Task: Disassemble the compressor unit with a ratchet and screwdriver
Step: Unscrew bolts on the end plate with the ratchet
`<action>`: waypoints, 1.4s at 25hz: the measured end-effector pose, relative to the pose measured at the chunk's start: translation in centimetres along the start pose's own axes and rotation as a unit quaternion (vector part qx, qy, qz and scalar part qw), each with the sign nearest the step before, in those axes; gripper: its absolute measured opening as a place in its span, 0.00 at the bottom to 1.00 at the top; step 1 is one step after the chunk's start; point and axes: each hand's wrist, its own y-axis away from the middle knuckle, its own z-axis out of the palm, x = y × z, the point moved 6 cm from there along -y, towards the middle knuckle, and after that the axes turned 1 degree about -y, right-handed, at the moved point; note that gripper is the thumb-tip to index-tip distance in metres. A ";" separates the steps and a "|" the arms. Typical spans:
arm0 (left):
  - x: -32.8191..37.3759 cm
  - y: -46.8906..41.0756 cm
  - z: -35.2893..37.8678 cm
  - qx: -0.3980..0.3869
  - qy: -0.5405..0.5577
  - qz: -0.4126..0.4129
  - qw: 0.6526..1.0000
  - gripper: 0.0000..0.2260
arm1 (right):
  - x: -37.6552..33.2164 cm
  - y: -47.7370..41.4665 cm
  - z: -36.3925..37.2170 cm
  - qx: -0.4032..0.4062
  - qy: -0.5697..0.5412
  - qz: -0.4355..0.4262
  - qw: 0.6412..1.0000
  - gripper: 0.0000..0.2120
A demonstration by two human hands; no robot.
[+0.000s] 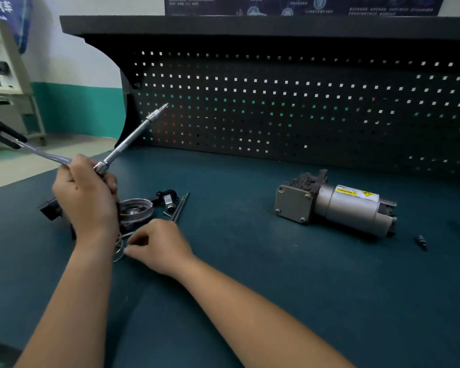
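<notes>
Well, the grey metal compressor unit [337, 205] lies on its side toward the right edge of the dark teal matted worktop [250, 274], well apart from both hands. It is a smooth cylinder with a yellow warning label, joined to a square cast block with bolt heads at its corners. A small dark ribbed bit [421, 243] lies near it, closer to the right edge.

Toward the left edge sit loose parts: a round shiny metal cover [136, 208], two long thin dark bolts [179, 207] side by side, and a small black plastic connector [166, 195]. The left hand [87, 197] has its grip clamped around the head of the chrome ratchet [41, 152], whose knurled steel extension bar [129, 140] points up toward the black perforated pegboard [303, 115]. The right hand [157, 245] rests on the worktop with fingers curled at some thin silver wire rings [118, 252] — whether its grip is closed on one I cannot tell.

The step looks like sorting small parts before the next fastener. It would be best to set the springy rings with the pile, since they could roll, then seat the bar squarely on a bolt head and steady the slick cylinder with the free hand.
</notes>
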 end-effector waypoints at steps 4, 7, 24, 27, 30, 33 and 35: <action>-0.3 0.0 0.1 -0.002 -0.005 0.008 1.000 0.11 | 1.1 -0.4 0.8 0.019 0.056 0.032 0.998 0.12; -0.6 0.1 0.3 -0.011 -0.012 0.009 1.000 0.10 | 1.4 -0.4 0.7 0.030 0.073 0.054 0.995 0.12; -3.8 7.5 6.2 -0.234 -0.129 -0.084 0.960 0.11 | 8.3 3.9 -10.1 0.267 -0.368 0.195 0.869 0.13; -5.6 13.1 9.3 -0.341 -0.129 -0.142 0.920 0.11 | 11.2 5.9 -13.1 0.306 -0.551 0.213 0.747 0.13; -6.4 15.9 10.7 -0.404 -0.143 -0.166 0.888 0.09 | 12.7 7.0 -14.4 0.332 -0.600 0.219 0.694 0.12; -6.7 17.1 11.0 -0.450 -0.168 -0.144 0.865 0.06 | 13.4 7.4 -14.4 0.342 -0.591 0.238 0.690 0.09; -6.9 17.4 11.0 -0.460 -0.182 -0.132 0.859 0.07 | 13.8 7.6 -14.3 0.349 -0.580 0.245 0.694 0.08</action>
